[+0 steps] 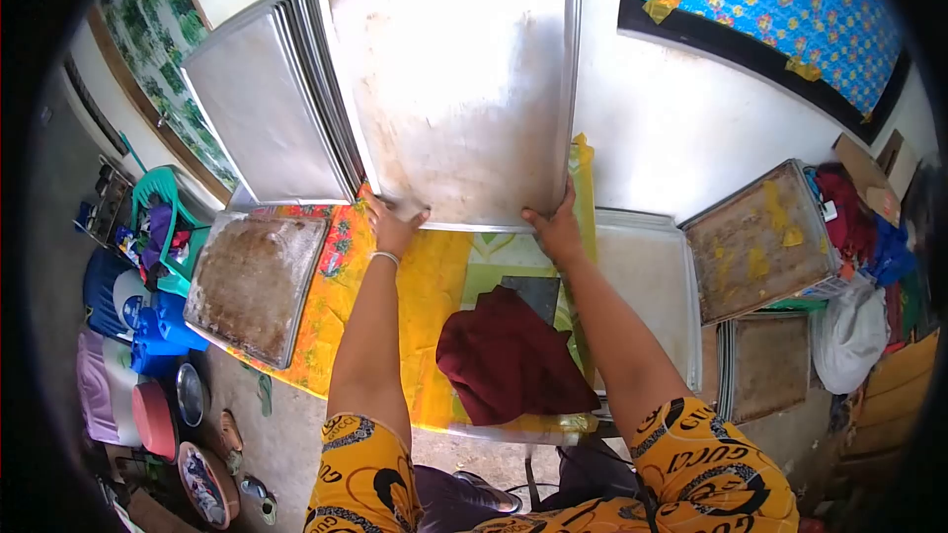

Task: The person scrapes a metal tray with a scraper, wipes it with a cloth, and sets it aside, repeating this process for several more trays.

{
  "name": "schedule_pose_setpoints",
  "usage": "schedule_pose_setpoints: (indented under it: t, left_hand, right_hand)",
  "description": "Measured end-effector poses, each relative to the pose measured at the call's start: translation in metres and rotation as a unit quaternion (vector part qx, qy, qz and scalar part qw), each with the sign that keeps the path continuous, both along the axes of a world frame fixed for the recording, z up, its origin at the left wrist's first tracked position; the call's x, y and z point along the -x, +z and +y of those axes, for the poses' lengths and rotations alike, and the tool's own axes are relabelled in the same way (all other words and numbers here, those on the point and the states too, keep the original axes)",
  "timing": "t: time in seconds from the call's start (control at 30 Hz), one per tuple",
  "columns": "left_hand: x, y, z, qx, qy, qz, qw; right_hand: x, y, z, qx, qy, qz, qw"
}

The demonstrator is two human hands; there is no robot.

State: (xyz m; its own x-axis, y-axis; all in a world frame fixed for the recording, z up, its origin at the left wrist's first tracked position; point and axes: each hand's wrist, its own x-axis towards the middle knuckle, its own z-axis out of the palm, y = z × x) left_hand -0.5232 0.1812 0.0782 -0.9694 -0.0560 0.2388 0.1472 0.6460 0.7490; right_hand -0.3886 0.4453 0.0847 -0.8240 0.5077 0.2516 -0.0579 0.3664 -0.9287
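A large metal baking tray (464, 89) stands upright against the wall at the back of the table, with further tray rims showing behind its top edge. My left hand (393, 224) grips its lower left corner, thumb on the front face. At the lower right corner my right hand (556, 229) holds it the same way. Just left of it leans a row of several upright trays (272, 99). A dark red cloth (509, 355) lies crumpled on the table between my forearms, partly over a flat grey piece (535, 294).
A stained brown tray (255, 281) overhangs the table's left side. The table has a yellow patterned cover (434, 336). More trays (642, 286) stand to the right, near a tray with yellow patches (755, 242). Blue containers (158, 334) and basins (207, 484) sit on the floor at left.
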Motion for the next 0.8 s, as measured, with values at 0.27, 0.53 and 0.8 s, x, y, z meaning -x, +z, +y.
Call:
schedule_pose_setpoints:
  t: [0.27,0.53,0.8]
  left_hand:
    - [-0.173,0.061,-0.053,-0.057,-0.103,0.066,0.991]
    - [-0.422,-0.006,-0.217,0.088,0.037,-0.068,0.993]
    - [-0.598,-0.062,-0.211,0.207,-0.13,-0.235,0.941]
  right_hand:
    - [-0.062,0.001,0.016,-0.091,-0.014,-0.04,0.995]
    - [-0.326,-0.07,0.11,-0.232,-0.199,-0.328,0.894]
    - [-0.498,-0.225,0.163,-0.013,-0.175,-0.405,0.897]
